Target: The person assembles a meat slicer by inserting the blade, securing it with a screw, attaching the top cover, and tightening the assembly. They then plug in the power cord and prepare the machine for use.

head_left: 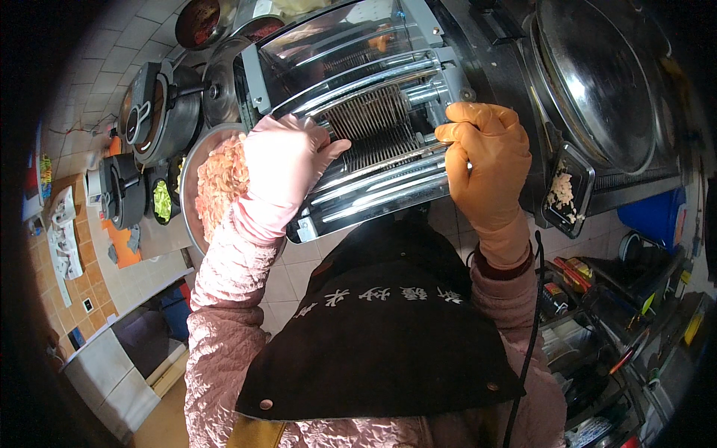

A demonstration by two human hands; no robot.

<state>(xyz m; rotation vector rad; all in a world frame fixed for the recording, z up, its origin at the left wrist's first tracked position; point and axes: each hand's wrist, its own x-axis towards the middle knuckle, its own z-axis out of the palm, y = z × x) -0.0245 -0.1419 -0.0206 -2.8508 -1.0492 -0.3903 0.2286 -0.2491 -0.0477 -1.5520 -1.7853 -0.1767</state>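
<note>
A metal meat slicer [381, 198] lies open in front of me, with rows of thin parallel blades and comb plates [373, 123] showing in its middle. My left hand [287, 160], in a pale pink glove, is curled at the left end of the blade section, thumb pointing toward the blades. What its fingers grip is hidden. At the opposite end, my right hand [487, 153], in an orange glove, is closed, with its thumb and forefinger pinched at the end of a metal rod [418, 153]. A transparent cover [336, 48] stands beyond the blades.
Left of the slicer sits a steel bowl [188, 198] of pale raw meat strips [222, 175], near black pots [175, 112]. On the right are a large round metal lid [597, 82] and a small black tray [579, 216] with pale scraps. A cluttered rack [597, 328] stands below.
</note>
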